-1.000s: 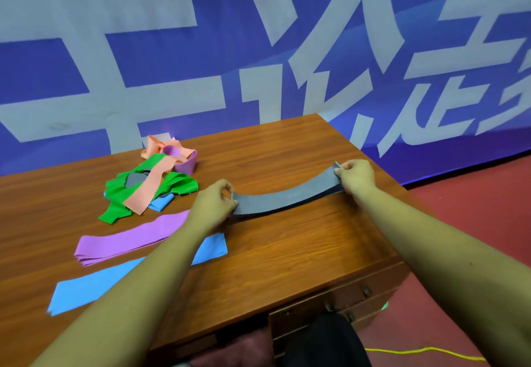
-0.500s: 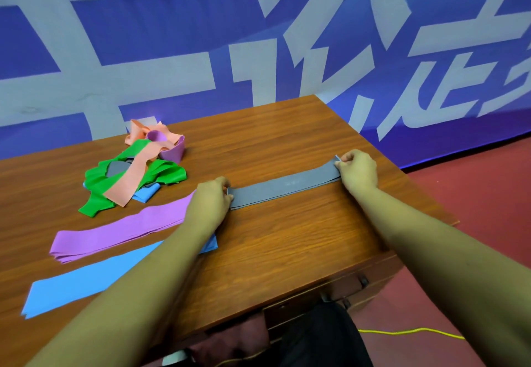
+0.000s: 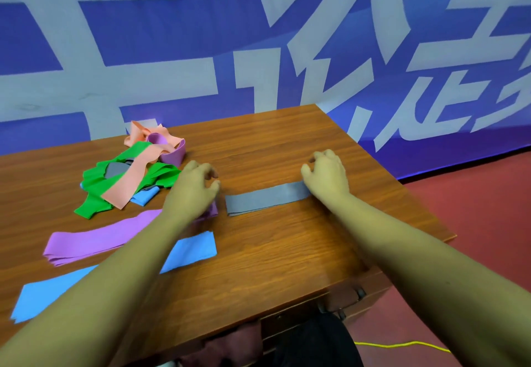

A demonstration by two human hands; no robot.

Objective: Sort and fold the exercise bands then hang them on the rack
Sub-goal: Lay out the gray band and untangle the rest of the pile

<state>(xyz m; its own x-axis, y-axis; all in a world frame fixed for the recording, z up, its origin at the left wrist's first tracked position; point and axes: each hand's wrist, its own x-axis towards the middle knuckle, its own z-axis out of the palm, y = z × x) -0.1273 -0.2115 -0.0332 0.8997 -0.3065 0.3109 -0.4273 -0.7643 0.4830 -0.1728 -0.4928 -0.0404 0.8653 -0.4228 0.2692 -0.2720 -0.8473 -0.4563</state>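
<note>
One wide wooden desk (image 3: 287, 257) carries the whole job, and no rack shows anywhere in view, so the hanging is a long way off by my reckoning. Biggest hazard first: the tangled heap (image 3: 94, 197) at the back left, with green, peach, purple and grey strips looped through each other. Tug one colour and the others could ride along or slide off the far edge. Next, the long blue band (image 3: 189, 250), laid flat near the front edge and running under the left forearm; a careless sweep of that arm could drag it onto the floor. The purple band (image 3: 94, 240) lies just behind it, its right end tucked beneath the left wrist, so it faces the same danger.

Now the grey band (image 3: 264, 198), flat in the middle of the desk and seemingly doubled over. Elastic likes to spring, and the layers may creep apart if nobody pins them.

Smallest of all, the hands. The left hand (image 3: 192, 191) hovers with loosely curled fingers, gripping nothing. The right hand (image 3: 326, 177) is also loosely curled with nothing pinched; its heel covers the grey band's right end, and I cannot tell whether it presses down.
</note>
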